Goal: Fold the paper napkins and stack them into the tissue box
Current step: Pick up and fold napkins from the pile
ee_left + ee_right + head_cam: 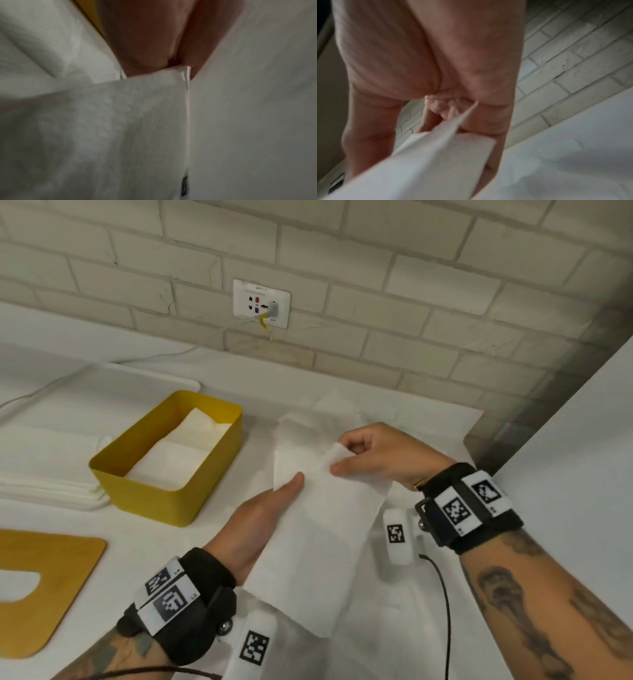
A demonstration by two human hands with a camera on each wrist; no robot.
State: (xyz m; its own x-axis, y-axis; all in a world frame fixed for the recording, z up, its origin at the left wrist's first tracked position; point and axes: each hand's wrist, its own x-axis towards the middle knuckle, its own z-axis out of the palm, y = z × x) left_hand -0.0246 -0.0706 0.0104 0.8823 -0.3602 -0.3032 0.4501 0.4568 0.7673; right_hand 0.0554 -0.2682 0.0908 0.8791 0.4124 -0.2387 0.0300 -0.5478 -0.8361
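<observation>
A white paper napkin [318, 546] hangs above the table between both hands, folded lengthwise. My left hand [263, 515] holds its left side, fingers straight beneath the sheet and the thumb lying along the top. My right hand [363, 457] pinches the napkin's upper corner between thumb and fingers; in the right wrist view the napkin [436, 155] runs out from the fingers [436, 108]. In the left wrist view the napkin [120, 121] covers the palm [145, 40]. The yellow tissue box [161, 494] stands open to the left with folded napkins [181, 450] inside.
A stack of white napkins [51, 484] lies left of the box. A yellow lid [44, 587] with a slot lies at the front left. More white paper [342, 409] covers the table behind the hands. A brick wall with a socket [262, 302] rises behind.
</observation>
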